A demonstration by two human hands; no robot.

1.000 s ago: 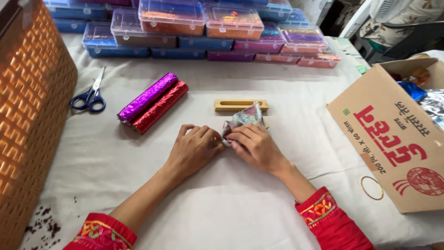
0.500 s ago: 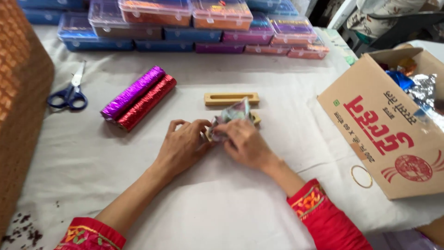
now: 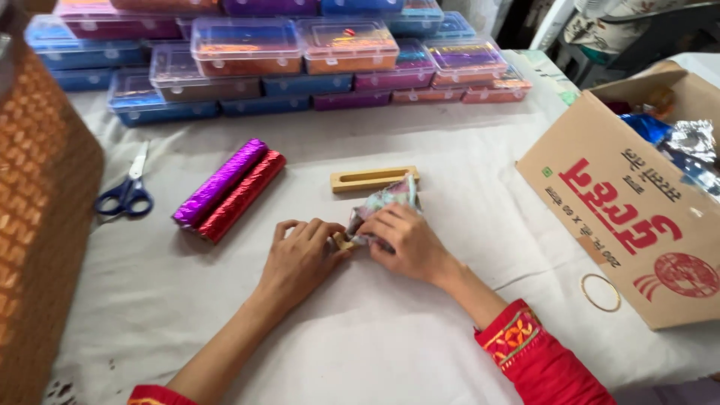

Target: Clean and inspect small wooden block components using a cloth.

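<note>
Head view, one frame. Landmark: wooden block (image 3: pixel 373 178), slotted, lying flat on the cloth (image 3: pixel 390 352).

Hidden / unclear:
- Foil piece (image 3: pixel 382 204), crinkled and multicolour, is held just below the block and touches its right end. Lower part covered by right hand (image 3: pixel 405 244); full shape not made out.
- A small tan object (image 3: pixel 343 241) is glimpsed between the two hands. Mostly covered; kind cannot be told.
- Left hand (image 3: pixel 300 259): fingers curled, tips pressed to the tan object and foil edge. Right hand: closed over the foil, pinching it. Fingertips of both largely hidden.
- Carton (image 3: pixel 630 217), well right of block, cut off by frame edge. Crumpled silver and blue foil seen inside, contents otherwise unclear.
- Woven orange basket (image 3: pixel 41 225), far left of block, only its side seen, cut off.
- Red sleeves cut off at bottom edge.

Surface:
- Table is covered w/ pale cloth, creased; dark specks at lower left corner.
- Two foil rolls, purple (image 3: pixel 219 184) and red (image 3: pixel 241 196), lie touching side by side, left of block, set on a diagonal.
- Scissors (image 3: pixel 126 193), blue-handled, farther left, near basket.
- Thin ring (image 3: pixel 601 292) lies on cloth, lower right of block, just beside carton.
- Clear-lidded plastic boxes (image 3: pixel 300 52), stacked in rows beyond block, along far table edge; orange, purple, blue contents.

Room:
- Little seen. Top right, beyond boxes: patterned fabric and a dark gap, indistinct.
</note>
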